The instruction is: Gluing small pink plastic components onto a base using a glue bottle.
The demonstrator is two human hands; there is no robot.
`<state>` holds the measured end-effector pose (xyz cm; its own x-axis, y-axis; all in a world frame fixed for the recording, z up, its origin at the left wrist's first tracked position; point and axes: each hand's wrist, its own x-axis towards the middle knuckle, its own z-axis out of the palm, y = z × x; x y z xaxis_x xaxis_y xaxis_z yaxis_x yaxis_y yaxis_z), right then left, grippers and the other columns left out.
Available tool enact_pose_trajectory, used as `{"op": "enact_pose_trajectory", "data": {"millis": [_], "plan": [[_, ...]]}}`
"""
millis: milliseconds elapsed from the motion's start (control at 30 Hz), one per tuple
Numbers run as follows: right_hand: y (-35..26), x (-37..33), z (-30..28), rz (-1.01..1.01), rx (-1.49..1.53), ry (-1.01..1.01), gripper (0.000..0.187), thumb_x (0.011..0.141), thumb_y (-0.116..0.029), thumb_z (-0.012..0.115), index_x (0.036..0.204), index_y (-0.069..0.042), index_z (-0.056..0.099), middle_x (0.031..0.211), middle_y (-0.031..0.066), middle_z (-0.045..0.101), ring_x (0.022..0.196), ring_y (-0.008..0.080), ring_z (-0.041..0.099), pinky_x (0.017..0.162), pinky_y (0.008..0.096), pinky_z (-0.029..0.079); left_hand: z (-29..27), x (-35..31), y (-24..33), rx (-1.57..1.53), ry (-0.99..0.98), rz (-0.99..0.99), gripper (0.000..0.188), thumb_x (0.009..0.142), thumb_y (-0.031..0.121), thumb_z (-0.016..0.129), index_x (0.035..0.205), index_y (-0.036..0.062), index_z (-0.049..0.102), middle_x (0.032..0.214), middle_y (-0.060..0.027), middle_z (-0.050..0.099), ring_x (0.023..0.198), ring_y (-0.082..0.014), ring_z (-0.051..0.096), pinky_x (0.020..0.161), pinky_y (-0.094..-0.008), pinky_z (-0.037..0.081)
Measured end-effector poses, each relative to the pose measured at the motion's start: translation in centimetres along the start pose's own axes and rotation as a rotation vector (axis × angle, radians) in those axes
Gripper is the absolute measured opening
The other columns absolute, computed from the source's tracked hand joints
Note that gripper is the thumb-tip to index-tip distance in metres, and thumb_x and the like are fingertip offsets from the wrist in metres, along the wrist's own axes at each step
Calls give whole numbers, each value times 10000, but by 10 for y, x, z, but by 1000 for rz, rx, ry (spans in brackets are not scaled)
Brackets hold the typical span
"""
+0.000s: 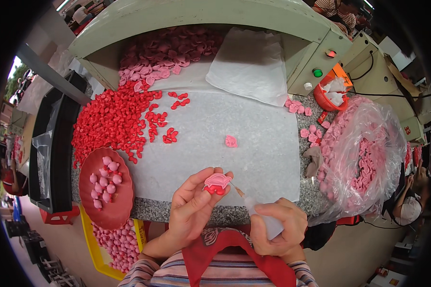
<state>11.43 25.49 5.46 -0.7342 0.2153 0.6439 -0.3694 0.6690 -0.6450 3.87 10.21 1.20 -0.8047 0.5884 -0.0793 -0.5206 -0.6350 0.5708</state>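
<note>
My left hand (192, 206) pinches a small pink plastic piece (218, 180) with a small red piece (215, 189) pressed under it, held over the table's near edge. My right hand (277, 227) grips a small clear squeeze bottle (265, 219); its thin nozzle tip touches the right side of the pink piece. One loose pink piece (231, 141) lies alone on the white sheet (254, 148) beyond my hands. A big heap of small red pieces (114, 119) covers the sheet's left side.
A red oval dish (122, 210) with several pink pieces sits at the left edge, a yellow bin (93, 244) of pink pieces below it. Pink pieces (172, 48) pile at the back; a clear bag (368, 158) of them bulges at right. Other people sit at both sides.
</note>
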Motion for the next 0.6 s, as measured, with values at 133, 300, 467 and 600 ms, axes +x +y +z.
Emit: {"op": "enact_pose_trajectory", "data": {"millis": [133,300,467,600], "plan": [[2,-3,1,-10,-4,-25,261,597,13,665,837,-8,564,636,51,585,412,156,489,380,241,377,-1,0,0,-2,-3,8,395,862,9,482,1253,6,426,1276,-161,436,1236,-355,358,1007,-409,367],[1,-3,2,-12,4,-32,264,591,17,666,834,-11,566,620,52,577,412,157,497,377,239,377,0,0,0,-6,-1,5,389,863,9,482,1248,6,432,1279,-160,433,1234,-352,363,1008,-409,366],[1,-2,3,-30,6,-51,258,592,12,670,832,-15,579,580,55,556,403,162,497,374,243,379,0,0,0,6,-11,14,382,865,9,480,1244,4,436,1281,-160,429,1235,-350,363,1008,-412,365],[1,-4,5,-47,18,-53,254,594,8,670,832,-15,583,561,54,543,394,165,493,371,242,378,-1,1,0,12,-12,12,383,865,10,481,1245,4,434,1276,-162,431,1233,-349,365,1009,-412,366]]}}
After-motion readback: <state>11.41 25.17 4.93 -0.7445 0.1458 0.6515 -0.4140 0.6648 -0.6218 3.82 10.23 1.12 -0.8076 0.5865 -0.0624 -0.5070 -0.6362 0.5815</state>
